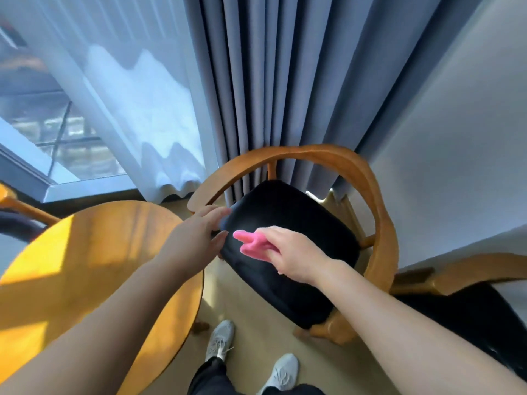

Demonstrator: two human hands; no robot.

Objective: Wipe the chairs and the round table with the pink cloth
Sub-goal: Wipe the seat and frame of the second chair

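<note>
A wooden chair (368, 178) with a curved back rail stands before me, and its black seat cushion (296, 223) is tilted up off the frame. My left hand (199, 238) grips the cushion's near left corner, thumb and fingers around its edge. My right hand (288, 252) holds the bunched pink cloth (251, 242) over the cushion's top surface; whether cloth and cushion touch is unclear. The round wooden table (85, 266) lies at the left, partly under my left forearm.
Blue curtains (285, 81) and a sheer white curtain (128, 109) hang behind the chair. A second wooden chair (470, 272) with a black seat sits at the right, a third chair's edge (17, 203) at far left. My feet (248, 357) stand on beige floor.
</note>
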